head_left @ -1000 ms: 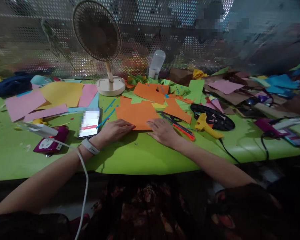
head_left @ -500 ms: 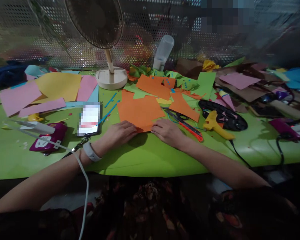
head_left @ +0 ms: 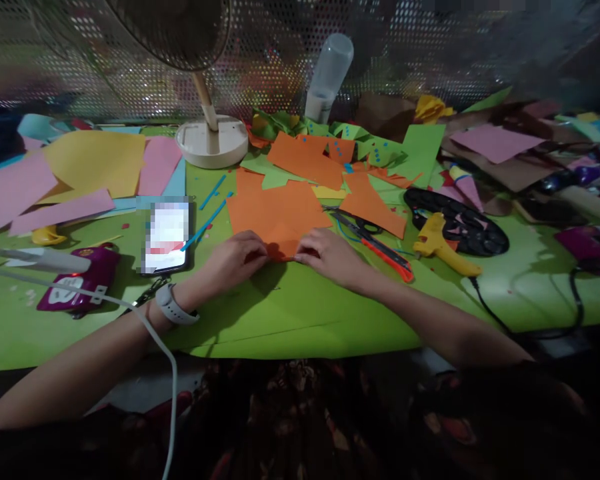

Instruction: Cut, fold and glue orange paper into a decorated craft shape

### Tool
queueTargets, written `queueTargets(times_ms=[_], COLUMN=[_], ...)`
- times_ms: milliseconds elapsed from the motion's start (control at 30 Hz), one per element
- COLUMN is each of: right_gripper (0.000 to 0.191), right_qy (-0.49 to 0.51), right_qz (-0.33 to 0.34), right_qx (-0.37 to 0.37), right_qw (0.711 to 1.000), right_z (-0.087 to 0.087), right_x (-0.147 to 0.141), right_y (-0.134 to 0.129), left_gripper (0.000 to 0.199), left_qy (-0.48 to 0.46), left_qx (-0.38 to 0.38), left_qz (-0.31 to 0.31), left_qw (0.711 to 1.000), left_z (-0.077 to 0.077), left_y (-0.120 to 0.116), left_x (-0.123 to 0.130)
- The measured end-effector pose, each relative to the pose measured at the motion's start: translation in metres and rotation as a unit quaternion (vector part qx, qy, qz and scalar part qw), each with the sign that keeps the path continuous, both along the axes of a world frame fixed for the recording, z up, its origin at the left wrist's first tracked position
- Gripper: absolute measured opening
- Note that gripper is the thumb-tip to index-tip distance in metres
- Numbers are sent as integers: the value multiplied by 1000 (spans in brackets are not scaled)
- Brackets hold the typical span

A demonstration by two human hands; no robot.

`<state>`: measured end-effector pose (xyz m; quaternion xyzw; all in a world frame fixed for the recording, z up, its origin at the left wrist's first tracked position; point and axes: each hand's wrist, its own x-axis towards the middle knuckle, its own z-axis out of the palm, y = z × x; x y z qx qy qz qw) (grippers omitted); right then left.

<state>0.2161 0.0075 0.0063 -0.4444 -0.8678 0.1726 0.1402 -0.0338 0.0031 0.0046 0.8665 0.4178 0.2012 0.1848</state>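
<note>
An orange sheet of paper lies on the green tabletop, its near edge between my two hands. My left hand pinches the left end of that edge, and my right hand pinches the right end. The strip along the near edge looks darker and slightly raised between my fingers. Right of the paper lie scissors and a red-handled utility knife. A second orange piece is beside them. Thin blue strips lie to the left of the sheet.
On the left are a phone, a purple device with a white cable and pink and yellow paper. A fan base and a clear bottle stand behind. To the right are a yellow glue gun and a black palette.
My fingers have curled more tightly at the near edge of the orange sheet, which now bends up there. The camera view has shifted slightly.
</note>
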Motion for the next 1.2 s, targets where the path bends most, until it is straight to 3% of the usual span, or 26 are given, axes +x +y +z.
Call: queueTargets(times_ms=[133, 367, 533, 667, 767, 867, 967, 1200], right_gripper=[13, 11, 13, 14, 11, 12, 11, 13], right_qy=[22, 27, 35, 36, 24, 29, 48, 69], right_qz=[-12, -21, -20, -10, -17, -21, -22, -12], right_qx=[-55, -76, -61, -44, -40, -45, -54, -73], right_qw=[998, 997, 997, 998, 999, 998, 997, 995], right_z=[4, 6, 4, 1, 1, 2, 2, 4], right_x=[1, 1, 3, 3, 3, 3, 4, 7], right_y=[3, 1, -1, 0, 0, -1, -2, -2], left_gripper=[27, 33, 36, 38, 76, 106, 110, 110], left_qy=[18, 47, 136, 126, 146, 178, 192, 194], left_qx=[-19, 0, 19, 134, 146, 133, 115, 100], left_qz=[16, 4, 3, 93, -34, -91, -93, -91], left_qw=[1000, 999, 991, 978, 978, 971, 970, 972], left_z=[5, 4, 21, 26, 10, -7, -14, -12], left_y=[1, 7, 4, -27, -54, -64, -60, -56], left_x=[-11, -36, -50, -24, 9, 26, 27, 24])
